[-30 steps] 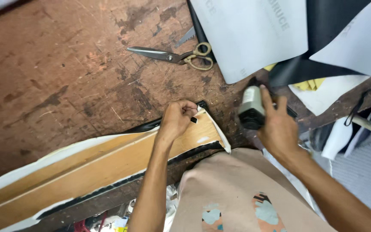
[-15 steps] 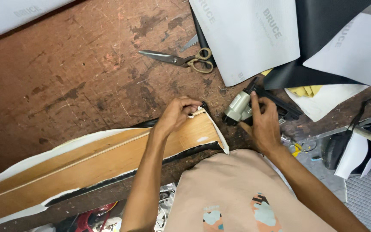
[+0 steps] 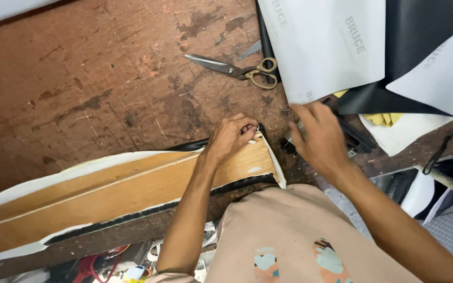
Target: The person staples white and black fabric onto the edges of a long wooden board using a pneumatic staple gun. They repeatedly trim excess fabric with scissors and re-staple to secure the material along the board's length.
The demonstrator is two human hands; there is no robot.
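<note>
My left hand [image 3: 230,137] presses down on the far corner of a long wooden panel [image 3: 132,191], pinching the black and white covering wrapped over its edge. My right hand [image 3: 318,137] is blurred just right of that corner, closed around a small light-coloured tool that is mostly hidden under the fingers. A black tool part [image 3: 355,137] sticks out to the right of the hand. The panel lies across the near edge of the worn brown workbench [image 3: 106,78].
Brass-handled scissors [image 3: 237,69] lie on the bench beyond my hands. White-backed black sheets [image 3: 336,47] cover the far right. Yellow scraps [image 3: 384,118] and a white piece [image 3: 405,133] sit at the right edge. Clutter lies on the floor below.
My right hand has swung left with the small tool, from the bench's right edge toward the panel corner. My left hand has stayed on the corner.
</note>
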